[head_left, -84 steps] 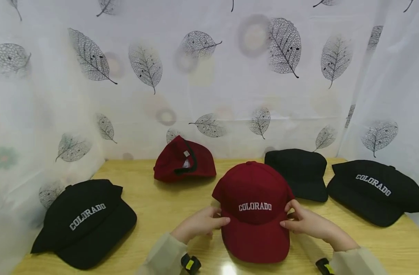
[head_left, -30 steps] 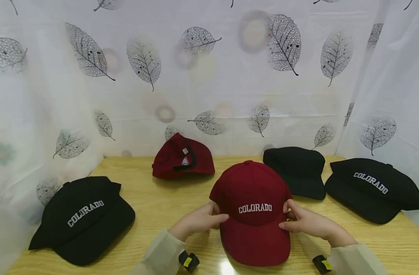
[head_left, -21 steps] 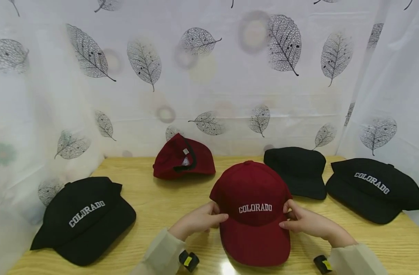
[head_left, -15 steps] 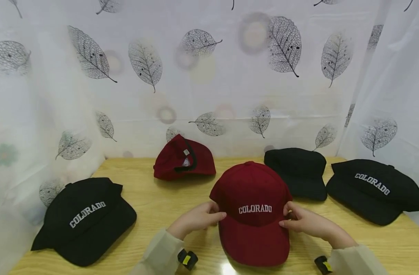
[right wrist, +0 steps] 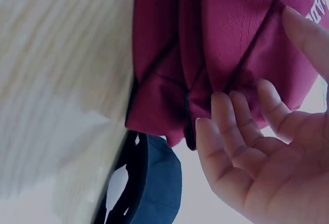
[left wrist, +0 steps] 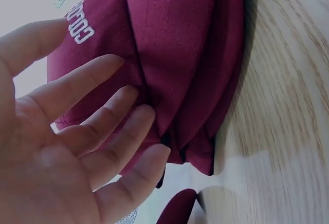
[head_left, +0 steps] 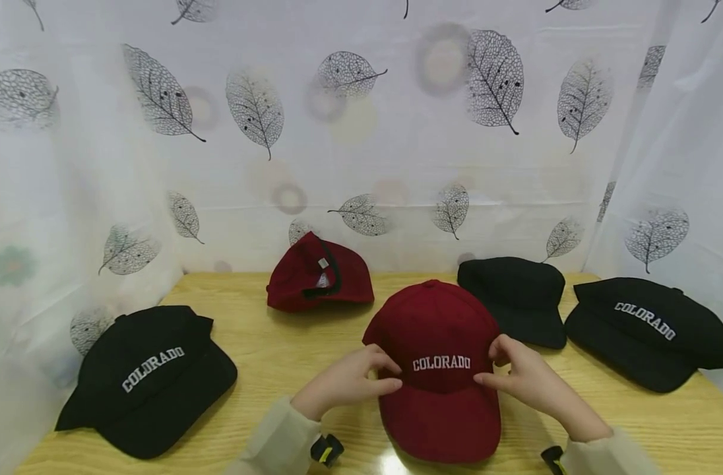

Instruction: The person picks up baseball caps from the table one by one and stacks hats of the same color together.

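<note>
While fingers (head_left: 390, 385) flank stacked red caps (head_left: 439, 422), lettering (head_left: 441, 363) reads COLORADO.

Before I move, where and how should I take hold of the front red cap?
Probably grip the front red cap at both ends of its brim, beside the crown, coming from left and right: the left hand and right hand flank it there. The left wrist view shows red layers beneath, so reach under only the top brim for one cap.

Pale beige long sleeves (head_left: 281, 437), black wrist-worn devices (head_left: 334, 447), yellow markings (head_left: 325, 455), bare fingers (left wrist: 140, 174)
</note>
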Demonstrator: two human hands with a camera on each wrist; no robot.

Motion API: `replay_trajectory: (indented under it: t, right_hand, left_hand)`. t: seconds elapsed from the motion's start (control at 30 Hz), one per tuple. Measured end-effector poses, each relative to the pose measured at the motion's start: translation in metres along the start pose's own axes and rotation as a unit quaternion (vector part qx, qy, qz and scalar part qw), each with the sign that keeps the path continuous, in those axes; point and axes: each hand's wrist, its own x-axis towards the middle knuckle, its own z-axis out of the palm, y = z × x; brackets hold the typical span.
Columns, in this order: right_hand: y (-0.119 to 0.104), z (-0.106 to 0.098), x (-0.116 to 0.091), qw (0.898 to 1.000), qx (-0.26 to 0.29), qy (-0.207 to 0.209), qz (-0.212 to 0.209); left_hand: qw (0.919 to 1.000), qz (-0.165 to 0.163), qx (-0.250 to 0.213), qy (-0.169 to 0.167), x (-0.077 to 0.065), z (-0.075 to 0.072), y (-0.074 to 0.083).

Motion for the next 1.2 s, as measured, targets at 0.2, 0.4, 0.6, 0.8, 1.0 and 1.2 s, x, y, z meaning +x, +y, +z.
replay_trajectory:
  t: [0.2,0.4,0.6,0.8,1.0,1.2]
  right_hand:
    - [0.002,0.006,0.001,0.999,0.013,-0.036,-0.015]
    - [0.004,0.008,0.002,0.998,0.036,-0.056,-0.024]
    - [0.008,0.01,0.003,0.995,0.054,-0.086,-0.025]
    - [0.008,0.01,0.002,0.993,0.058,-0.097,-0.017]
    - [0.007,0.011,0.002,0.994,0.051,-0.099,-0.009]
    - [0.007,0.011,0.001,0.994,0.053,-0.094,-0.009]
  left_hand:
    - [0.9997,-0.007,0.019,-0.009,0.0,0.003,0.001]
    - [0.999,0.001,0.044,-0.012,0.0,0.006,0.001]
    - [0.9985,-0.001,0.049,-0.024,0.001,0.008,-0.001]
    - [0.9982,-0.01,0.052,-0.027,0.002,0.01,-0.001]
    - [0.9979,-0.021,0.052,-0.032,0.002,0.011,-0.001]
    - [0.9986,-0.021,0.035,-0.033,0.0,0.007,-0.004]
